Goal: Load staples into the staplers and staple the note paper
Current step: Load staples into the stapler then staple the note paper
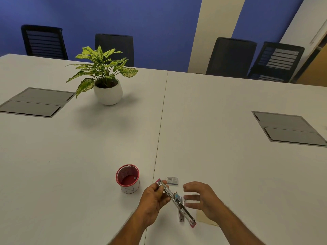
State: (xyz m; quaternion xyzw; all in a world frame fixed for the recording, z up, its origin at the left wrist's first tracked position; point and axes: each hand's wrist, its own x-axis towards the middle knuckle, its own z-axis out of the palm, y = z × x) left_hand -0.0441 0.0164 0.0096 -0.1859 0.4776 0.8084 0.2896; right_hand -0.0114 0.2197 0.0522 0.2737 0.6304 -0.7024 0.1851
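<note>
A pink stapler (177, 202) is swung fully open, its metal staple channel facing up, near the table's front edge. My left hand (154, 200) grips its far half from the left. My right hand (201, 197) hovers just right of the stapler with fingers spread and holds nothing. A small grey staple box (172, 180) lies on the table just beyond the stapler. A cream sheet of note paper (203, 218) lies under my right wrist, mostly hidden. A metal part (181, 213) hangs below the stapler's middle.
A red mesh cup (127, 177) stands left of my hands. A potted plant (106, 82) sits further back on the white table (230, 129). Two grey cable hatches (35, 101) (288, 128) are set in the tabletop. Black chairs line the far edge.
</note>
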